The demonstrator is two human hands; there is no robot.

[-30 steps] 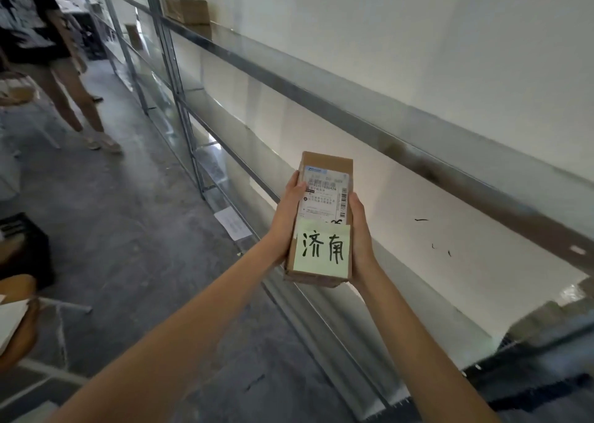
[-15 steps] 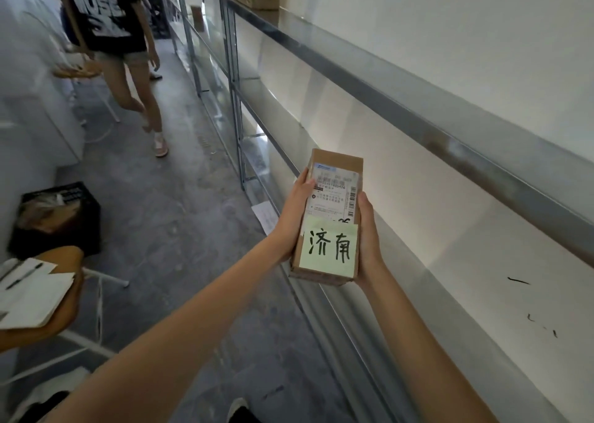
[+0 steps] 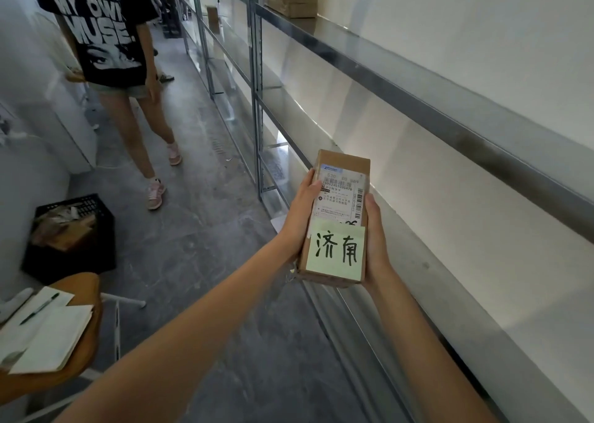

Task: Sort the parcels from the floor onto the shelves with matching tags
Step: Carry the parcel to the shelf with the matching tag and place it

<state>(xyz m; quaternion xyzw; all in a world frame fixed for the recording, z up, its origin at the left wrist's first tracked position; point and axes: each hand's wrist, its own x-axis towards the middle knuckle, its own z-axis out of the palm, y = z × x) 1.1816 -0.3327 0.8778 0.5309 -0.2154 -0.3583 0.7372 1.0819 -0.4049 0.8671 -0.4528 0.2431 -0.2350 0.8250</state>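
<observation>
Between both hands: parcel (image 3: 339,197) | left hand (image 3: 300,220) grips left edge | right hand (image 3: 374,242) grips right edge

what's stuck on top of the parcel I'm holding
On the parcel, gripped by left hand and right hand: a white shipping label and a green sticky note, which covers the label's bottom edge.
</observation>
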